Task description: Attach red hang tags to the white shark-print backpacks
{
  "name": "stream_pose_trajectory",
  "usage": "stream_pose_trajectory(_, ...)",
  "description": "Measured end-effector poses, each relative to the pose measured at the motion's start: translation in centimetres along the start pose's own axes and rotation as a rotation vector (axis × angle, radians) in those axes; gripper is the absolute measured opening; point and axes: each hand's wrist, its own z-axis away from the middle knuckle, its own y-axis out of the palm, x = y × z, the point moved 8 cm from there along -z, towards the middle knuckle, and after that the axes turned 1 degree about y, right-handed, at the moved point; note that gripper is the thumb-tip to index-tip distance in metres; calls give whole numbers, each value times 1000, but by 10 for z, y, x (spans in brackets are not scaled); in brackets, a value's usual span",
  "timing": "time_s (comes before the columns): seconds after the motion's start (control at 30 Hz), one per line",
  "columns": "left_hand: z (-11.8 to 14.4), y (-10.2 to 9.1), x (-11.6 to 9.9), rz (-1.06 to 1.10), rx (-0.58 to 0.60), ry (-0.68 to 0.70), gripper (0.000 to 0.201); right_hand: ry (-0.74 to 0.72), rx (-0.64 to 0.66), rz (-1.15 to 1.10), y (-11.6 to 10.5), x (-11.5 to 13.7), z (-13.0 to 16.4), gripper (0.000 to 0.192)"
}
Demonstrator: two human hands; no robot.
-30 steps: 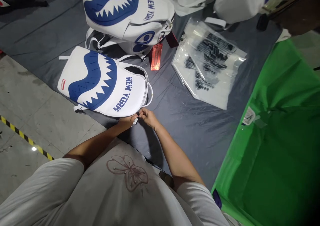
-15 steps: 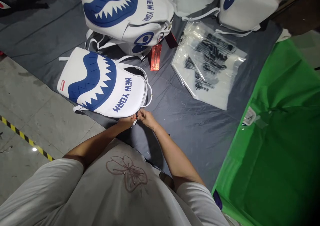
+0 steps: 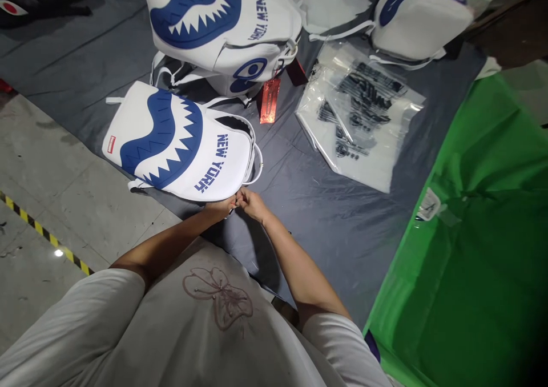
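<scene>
Pinching: my left hand [image 3: 221, 206] and right hand [image 3: 252, 201], both closed on a small zipper pull at the near edge of the white-and-blue shark-mouth backpack [image 3: 180, 144].
Feel: soft, light, floppy, probably.
Best hold: its white top loop [image 3: 256, 164].

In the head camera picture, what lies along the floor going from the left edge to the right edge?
Yellow-black floor tape → white backpack with the blue shark mouth, with the left hand and right hand pinching at its near edge → red tag → clear printed plastic bags → green sheet.
</scene>
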Motion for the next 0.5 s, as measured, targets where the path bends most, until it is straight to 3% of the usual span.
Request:
stream_pose_trajectory(0.33, 0, -1, -1, -71, 146, -7, 17, 35, -15, -79, 6, -9, 0, 10)
stream_pose_trajectory(0.5, -2, -1, -10, -66, 103, -22, 16, 53, -37, -68, 6, -11, 0, 11)
